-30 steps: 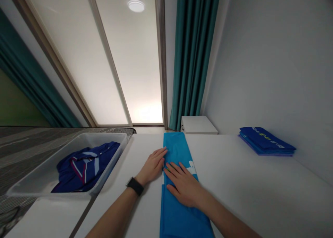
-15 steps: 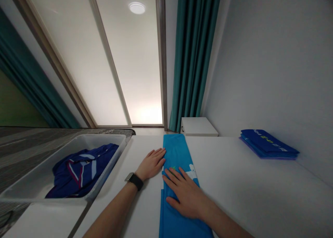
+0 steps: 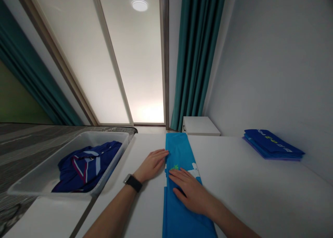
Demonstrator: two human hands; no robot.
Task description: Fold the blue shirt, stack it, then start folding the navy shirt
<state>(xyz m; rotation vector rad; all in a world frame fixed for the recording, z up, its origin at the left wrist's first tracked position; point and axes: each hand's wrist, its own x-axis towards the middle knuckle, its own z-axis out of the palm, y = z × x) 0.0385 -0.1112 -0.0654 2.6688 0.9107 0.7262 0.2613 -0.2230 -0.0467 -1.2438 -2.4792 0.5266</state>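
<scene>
My left hand lies flat on the white counter, its fingers close together and open, with the fingertips touching the left edge of a folded bright blue garment. My right hand rests palm down on that garment, its fingers spread apart and not clamped on anything. The garment runs as a long strip on the counter, from under my right fingers away toward the far edge and back toward me. A small green print sits just beyond my right fingertips, and a white print lies just beyond them to the right.

A black watch is on my left wrist. Left of my left fingers, a translucent white plastic bin holds a crumpled navy shirt with white and maroon stripes. Well to the right of my right fingers, a neat stack of folded dark blue garments lies at the far side of the counter against a pale wall. Beyond my fingers, past the counter's far edge, stand a small white cabinet and a teal curtain.
</scene>
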